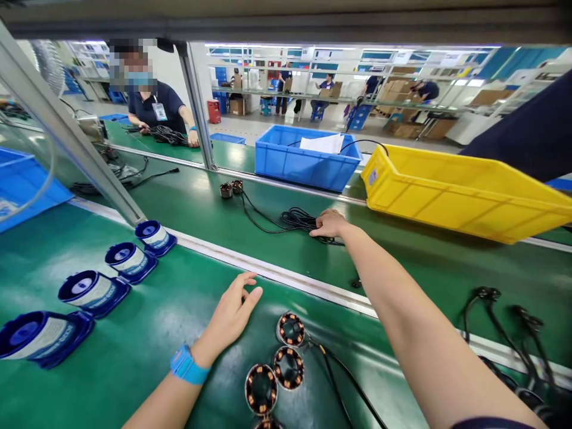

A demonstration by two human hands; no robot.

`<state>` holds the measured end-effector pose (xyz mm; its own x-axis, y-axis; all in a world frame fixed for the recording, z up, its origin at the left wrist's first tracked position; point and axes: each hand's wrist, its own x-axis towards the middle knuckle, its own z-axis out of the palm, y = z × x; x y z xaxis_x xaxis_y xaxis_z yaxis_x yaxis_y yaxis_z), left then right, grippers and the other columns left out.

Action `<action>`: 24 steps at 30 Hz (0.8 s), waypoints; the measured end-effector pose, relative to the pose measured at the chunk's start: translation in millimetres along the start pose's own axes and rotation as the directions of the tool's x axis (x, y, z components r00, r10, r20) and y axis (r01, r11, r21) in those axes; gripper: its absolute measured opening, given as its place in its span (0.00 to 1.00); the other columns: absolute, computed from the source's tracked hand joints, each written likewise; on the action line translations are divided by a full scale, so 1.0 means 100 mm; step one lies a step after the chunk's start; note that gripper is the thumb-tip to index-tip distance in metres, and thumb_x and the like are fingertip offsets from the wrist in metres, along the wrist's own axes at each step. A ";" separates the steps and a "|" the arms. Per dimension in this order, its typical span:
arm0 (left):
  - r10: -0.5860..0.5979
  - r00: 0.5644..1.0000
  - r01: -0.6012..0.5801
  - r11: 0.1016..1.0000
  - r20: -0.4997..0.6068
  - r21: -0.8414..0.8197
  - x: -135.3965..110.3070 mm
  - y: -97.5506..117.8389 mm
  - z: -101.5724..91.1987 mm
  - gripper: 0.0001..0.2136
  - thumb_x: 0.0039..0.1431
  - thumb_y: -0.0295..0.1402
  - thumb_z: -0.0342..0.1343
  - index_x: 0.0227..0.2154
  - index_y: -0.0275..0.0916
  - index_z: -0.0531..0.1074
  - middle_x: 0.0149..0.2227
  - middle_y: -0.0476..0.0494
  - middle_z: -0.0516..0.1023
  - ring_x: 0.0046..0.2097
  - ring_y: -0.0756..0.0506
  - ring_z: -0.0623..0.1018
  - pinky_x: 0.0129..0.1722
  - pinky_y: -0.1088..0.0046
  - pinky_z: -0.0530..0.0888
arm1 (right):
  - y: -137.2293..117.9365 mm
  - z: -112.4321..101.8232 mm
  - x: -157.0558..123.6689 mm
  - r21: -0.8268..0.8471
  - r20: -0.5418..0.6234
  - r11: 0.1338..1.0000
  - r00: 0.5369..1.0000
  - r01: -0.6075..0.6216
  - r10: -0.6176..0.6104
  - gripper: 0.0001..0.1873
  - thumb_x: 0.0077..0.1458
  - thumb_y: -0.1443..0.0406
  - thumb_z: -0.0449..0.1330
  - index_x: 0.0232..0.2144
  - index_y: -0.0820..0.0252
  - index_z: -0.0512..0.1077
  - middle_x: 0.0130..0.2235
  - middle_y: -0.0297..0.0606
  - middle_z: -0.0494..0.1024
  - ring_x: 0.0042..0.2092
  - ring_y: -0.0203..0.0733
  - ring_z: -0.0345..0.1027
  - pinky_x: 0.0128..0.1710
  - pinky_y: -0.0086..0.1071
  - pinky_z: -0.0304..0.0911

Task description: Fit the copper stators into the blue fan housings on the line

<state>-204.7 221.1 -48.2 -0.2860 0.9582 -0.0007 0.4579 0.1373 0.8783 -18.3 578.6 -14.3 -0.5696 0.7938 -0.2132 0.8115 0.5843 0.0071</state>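
My right hand [329, 224] reaches across to a coiled black cable [298, 219], its fingers closed on the near end of the coil. Two small wound motor stators [226, 190] lie at the cable's far end. My left hand [233, 307], with a blue wristband, hovers above the near bench, holding nothing, its fingers and thumb apart. Just to its right, several ring-shaped stators with copper windings [288, 367] lie on the green surface, with black cables [333, 363] running from them. Further left stands a row of dark blue round housings with white labels [92, 292].
A blue bin [304, 164] with white paper and a yellow bin [465, 196] stand beyond the cable. A metal post [84, 137] rises at the left. Cable plugs [487, 295] lie at the right. Across the bench, a co-worker [158, 113] handles black cables.
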 end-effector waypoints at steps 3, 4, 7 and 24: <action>0.002 1.000 -0.002 1.000 0.009 -0.009 0.00 0.01 -0.01 0.26 0.69 0.54 0.45 0.59 0.42 0.64 0.49 0.39 0.76 0.49 0.43 0.77 0.55 0.60 0.71 | 0.07 -0.04 -0.07 0.018 0.088 1.000 0.996 0.025 -0.027 0.09 0.50 0.60 0.69 0.33 0.58 0.77 0.48 0.44 0.79 0.61 0.54 0.64 0.53 0.35 0.65; 0.001 1.000 -0.001 1.000 0.012 -0.010 0.01 0.01 0.00 0.26 0.69 0.54 0.45 0.59 0.42 0.64 0.49 0.39 0.76 0.48 0.44 0.77 0.55 0.60 0.71 | 0.08 -0.05 -0.10 0.026 0.093 1.000 0.996 0.012 -0.015 0.13 0.50 0.60 0.69 0.38 0.59 0.77 0.49 0.44 0.79 0.58 0.52 0.68 0.51 0.34 0.67; 0.000 1.000 0.000 1.000 0.015 -0.008 0.01 0.01 0.00 0.26 0.68 0.54 0.46 0.59 0.42 0.64 0.51 0.39 0.75 0.43 0.45 0.77 0.55 0.60 0.70 | -0.01 -0.02 -0.19 0.040 0.043 0.998 0.998 -0.049 0.047 0.32 0.55 0.55 0.68 0.57 0.63 0.68 0.55 0.48 0.75 0.52 0.49 0.72 0.50 0.38 0.69; 0.018 1.000 -0.018 1.000 0.019 0.023 0.07 -0.07 0.00 0.29 0.67 0.57 0.44 0.60 0.41 0.62 0.51 0.40 0.74 0.42 0.46 0.77 0.54 0.60 0.70 | -0.68 -1.61 -0.67 0.177 -0.532 0.984 0.843 0.023 0.076 0.19 0.65 0.63 0.54 0.53 0.66 0.74 0.50 0.49 0.79 0.55 0.58 0.72 0.54 0.44 0.67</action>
<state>-210.2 226.5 -54.2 -0.2618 0.9651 0.0058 0.4820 0.1255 0.8671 -56.6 513.1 156.5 -0.4879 0.8036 0.3409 0.8086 0.5632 -0.1703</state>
